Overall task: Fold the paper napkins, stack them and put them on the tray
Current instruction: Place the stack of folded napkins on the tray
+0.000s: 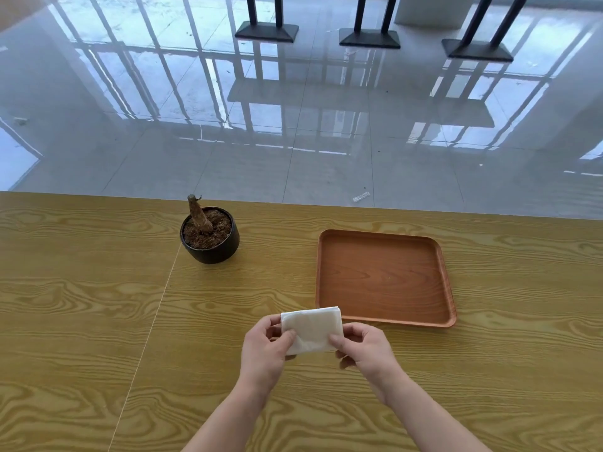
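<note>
Two bare forearms come up from the bottom edge, cut off before the elbows, on the near side of the tray [381, 234]. The left hand [266, 345] pinches the left side of a folded white wad of paper napkins [311, 329], thumb on top and fingers curled underneath, where the paper hides most of them. The right hand [365, 349] pinches the wad's near-right edge between thumb and forefinger. Its other fingers are curled in under the palm and are partly out of sight.

The napkins sit just off the tray's near-left corner, and their far-right corner overlaps that corner in this view. Whether the paper touches the tray or the table [81, 321], or is held clear of both, cannot be told. Layered edges show along the far side of the wad, but they are too fine to count.

The tray is a reddish-brown, wood-grained square with rounded corners and lies flat on the yellow wood-grain table. A thin seam runs across the tabletop well to the tray's left.

Left of the tray's far edge, well apart from it, stands a small black pot [212, 249] of brown soil with a cut stump [199, 215] leaning in it.

Beyond the tray the table ends and a glossy tiled floor [293, 141] reflects window bars. A small pale scrap [361, 196] lies on the floor just beyond the tray, too blurred to identify. Farthest off stand three dark pedestal bases [369, 38], their posts cut off by the top edge.
</note>
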Tool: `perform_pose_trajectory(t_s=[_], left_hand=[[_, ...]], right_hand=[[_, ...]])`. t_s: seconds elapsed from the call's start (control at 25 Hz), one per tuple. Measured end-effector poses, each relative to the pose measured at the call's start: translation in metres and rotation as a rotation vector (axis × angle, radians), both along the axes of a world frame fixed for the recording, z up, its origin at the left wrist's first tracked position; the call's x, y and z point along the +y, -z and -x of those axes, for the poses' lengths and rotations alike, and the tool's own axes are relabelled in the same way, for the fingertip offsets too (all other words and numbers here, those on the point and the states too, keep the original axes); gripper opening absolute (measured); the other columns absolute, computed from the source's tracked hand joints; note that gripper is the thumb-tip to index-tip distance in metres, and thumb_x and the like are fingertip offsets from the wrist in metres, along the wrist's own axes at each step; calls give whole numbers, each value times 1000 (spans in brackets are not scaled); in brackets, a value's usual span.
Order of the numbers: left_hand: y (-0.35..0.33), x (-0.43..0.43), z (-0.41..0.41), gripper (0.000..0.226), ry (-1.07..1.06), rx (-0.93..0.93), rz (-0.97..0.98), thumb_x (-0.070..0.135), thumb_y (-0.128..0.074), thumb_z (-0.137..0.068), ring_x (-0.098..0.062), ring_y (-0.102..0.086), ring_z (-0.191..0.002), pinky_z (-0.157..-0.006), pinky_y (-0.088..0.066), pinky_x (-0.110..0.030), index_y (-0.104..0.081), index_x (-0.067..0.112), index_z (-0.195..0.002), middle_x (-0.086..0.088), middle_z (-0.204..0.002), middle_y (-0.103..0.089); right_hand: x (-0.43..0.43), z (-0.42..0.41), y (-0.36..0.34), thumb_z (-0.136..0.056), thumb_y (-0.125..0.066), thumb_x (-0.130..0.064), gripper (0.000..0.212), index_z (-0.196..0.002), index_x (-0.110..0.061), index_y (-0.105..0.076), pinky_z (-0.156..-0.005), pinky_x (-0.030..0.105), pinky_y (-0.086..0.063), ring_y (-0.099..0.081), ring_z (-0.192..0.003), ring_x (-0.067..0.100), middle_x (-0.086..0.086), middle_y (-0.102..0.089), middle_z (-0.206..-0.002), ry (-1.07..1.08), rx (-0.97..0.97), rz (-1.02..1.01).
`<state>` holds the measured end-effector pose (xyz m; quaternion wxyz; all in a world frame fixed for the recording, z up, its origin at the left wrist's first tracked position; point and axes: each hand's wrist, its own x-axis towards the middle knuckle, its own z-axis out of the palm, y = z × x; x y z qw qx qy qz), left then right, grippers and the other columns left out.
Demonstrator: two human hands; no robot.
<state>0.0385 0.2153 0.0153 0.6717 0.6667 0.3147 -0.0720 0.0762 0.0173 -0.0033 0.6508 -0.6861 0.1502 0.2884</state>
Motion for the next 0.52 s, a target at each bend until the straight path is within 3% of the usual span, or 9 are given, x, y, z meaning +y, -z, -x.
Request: perform_pose_trajectory(t_s=[0.24, 0.4, 0.52], left_hand=[[-5, -26, -36, 24, 66, 33, -8, 4, -74, -82, -24, -75, -72, -67, -63, -34, -71, 21, -99, -3, -78, -78], [-8, -45, -72, 23, 115, 28, -115, 7, -75, -79, -20, -73, -67, -69, -62, -37, -72, 23, -96, -2, -76, -77], [-6, -55, -99, 22, 126, 53, -204, 11, -76, -77, -14, -73, -72, -73, -62, -38, -72, 26, -93, 1, -79, -77]], right_hand=[[-24, -26, -17, -84, -79, -11, 7, -91, -11, -77, -59, 31, -57, -63, -63, 13, 11, -74, -79, 122, -79, 86], [-42, -53, -18, -85, -78, -14, 8, -92, -12, -75, -70, 49, -60, -63, -62, 17, 20, -75, -84, 125, -123, 192], [-51, -77, -14, -88, -75, -21, 4, -89, -17, -75, -70, 50, -61, -65, -61, 16, 16, -75, -81, 86, -140, 258]])
